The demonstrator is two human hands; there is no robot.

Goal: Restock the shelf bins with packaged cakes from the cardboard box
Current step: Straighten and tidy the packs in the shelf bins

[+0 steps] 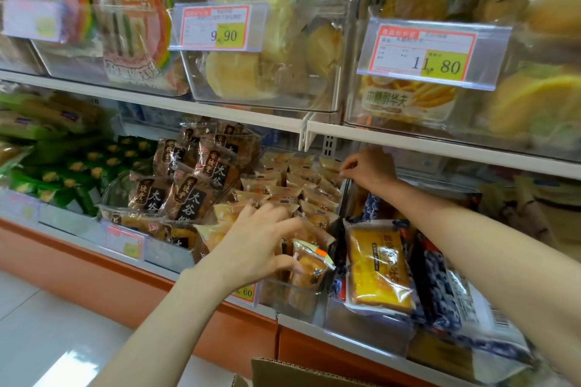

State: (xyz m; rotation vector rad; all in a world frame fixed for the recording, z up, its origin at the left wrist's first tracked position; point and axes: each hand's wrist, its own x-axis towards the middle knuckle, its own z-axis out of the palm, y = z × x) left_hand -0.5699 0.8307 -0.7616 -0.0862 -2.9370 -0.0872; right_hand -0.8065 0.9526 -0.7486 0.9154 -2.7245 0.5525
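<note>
Several small packaged cakes (309,217) in tan wrappers stand in rows inside a clear shelf bin (292,297) on the lower shelf. My left hand (261,242) lies over the front rows with its fingers spread, the thumb beside the foremost cake (314,267). My right hand (372,168) reaches to the back right corner of the same bin, where its thumb and forefinger pinch the top edge of a cake wrapper. A flap of the cardboard box (298,371) shows at the bottom edge; its inside is hidden.
Brown packs with black labels (185,195) fill the bin to the left, green packs (78,173) beyond them. A yellow bread pack (379,267) and blue patterned bags (440,292) lie in the bin on the right. The upper shelf (408,135) with price tags overhangs my right hand.
</note>
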